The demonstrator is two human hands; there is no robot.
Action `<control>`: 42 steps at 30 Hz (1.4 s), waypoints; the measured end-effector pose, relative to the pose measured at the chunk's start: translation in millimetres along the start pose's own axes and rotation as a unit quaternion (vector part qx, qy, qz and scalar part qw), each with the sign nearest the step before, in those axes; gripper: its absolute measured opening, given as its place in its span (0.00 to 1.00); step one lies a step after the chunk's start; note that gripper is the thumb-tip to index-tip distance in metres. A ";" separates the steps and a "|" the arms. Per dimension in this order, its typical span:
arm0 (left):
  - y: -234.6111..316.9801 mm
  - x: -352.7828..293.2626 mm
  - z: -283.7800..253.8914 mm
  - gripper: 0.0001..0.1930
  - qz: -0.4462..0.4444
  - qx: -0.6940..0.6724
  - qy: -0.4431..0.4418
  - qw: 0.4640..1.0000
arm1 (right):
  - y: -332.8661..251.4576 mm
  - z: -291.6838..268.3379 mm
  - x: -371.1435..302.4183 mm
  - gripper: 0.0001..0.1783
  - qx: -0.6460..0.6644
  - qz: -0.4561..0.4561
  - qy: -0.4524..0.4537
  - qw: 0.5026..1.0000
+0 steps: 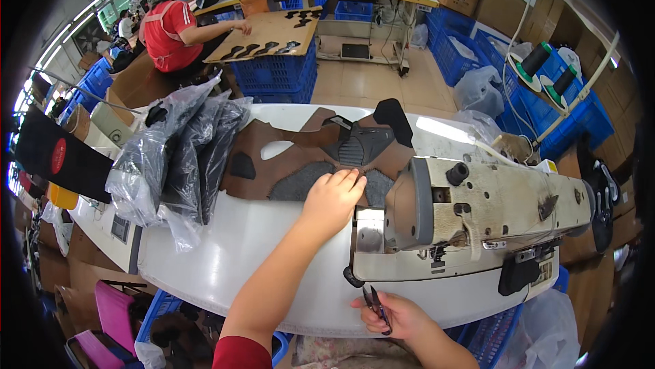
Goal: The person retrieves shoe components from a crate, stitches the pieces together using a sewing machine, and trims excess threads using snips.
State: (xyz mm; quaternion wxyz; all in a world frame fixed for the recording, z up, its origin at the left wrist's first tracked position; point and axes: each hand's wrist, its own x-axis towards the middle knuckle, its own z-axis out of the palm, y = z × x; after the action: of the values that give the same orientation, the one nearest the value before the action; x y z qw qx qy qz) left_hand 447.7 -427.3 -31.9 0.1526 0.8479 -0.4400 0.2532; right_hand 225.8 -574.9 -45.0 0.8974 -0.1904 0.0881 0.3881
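Note:
My left hand point(333, 200) lies palm down on the lower edge of a brown leather piece point(263, 181) with black and dark grey panels on it. Its fingers are stretched out over the material, close to the head of a sewing machine point(491, 198). Near the front edge of the white table point(211, 270), my right hand point(402, 316) is closed around small dark thread snips point(376, 305), blades pointing up. Part of the leather is hidden behind the machine head.
Clear plastic bags with dark contents point(181, 157) stand left of the leather. Thread cones point(535, 62) rise at the right. Blue crates point(276, 72) hold up a board point(266, 38) with black cut pieces, where a co-worker in red point(167, 35) sits. A blue basket point(155, 311) is below the table.

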 end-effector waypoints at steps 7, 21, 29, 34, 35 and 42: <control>-12.2 70.7 -9.1 0.13 -0.095 0.020 -0.259 0.961 | -4.0 -19.1 -0.2 0.32 -0.002 -0.005 -0.058 0.998; -43.5 104.3 -299.3 0.10 -0.273 -0.428 0.148 0.849 | 8.3 -3.1 -4.6 0.25 -0.149 -0.044 -0.043 0.987; 50.9 8.9 -378.4 0.18 -0.339 -0.434 0.132 0.824 | 17.9 83.3 -45.2 0.26 -0.341 -0.038 -0.154 0.926; 90.7 -57.6 -378.6 0.16 -0.426 -0.459 0.041 0.778 | 10.6 173.2 -100.9 0.26 -0.417 -0.087 -0.192 0.884; 101.4 -66.3 -377.4 0.16 -0.441 -0.461 0.020 0.770 | 9.6 186.6 -110.0 0.23 -0.444 -0.117 -0.172 0.872; 117.3 -153.8 -353.7 0.15 -0.362 -0.516 -0.125 0.766 | 2.9 220.3 -106.9 0.17 -0.528 -0.432 -0.082 0.727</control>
State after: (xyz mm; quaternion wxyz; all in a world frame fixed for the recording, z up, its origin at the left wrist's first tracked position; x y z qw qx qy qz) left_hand 172.2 -220.4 177.5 0.5912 0.7620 -0.1798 -0.1937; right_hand 153.0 -553.7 187.8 0.7267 -0.6182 -0.2965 -0.0436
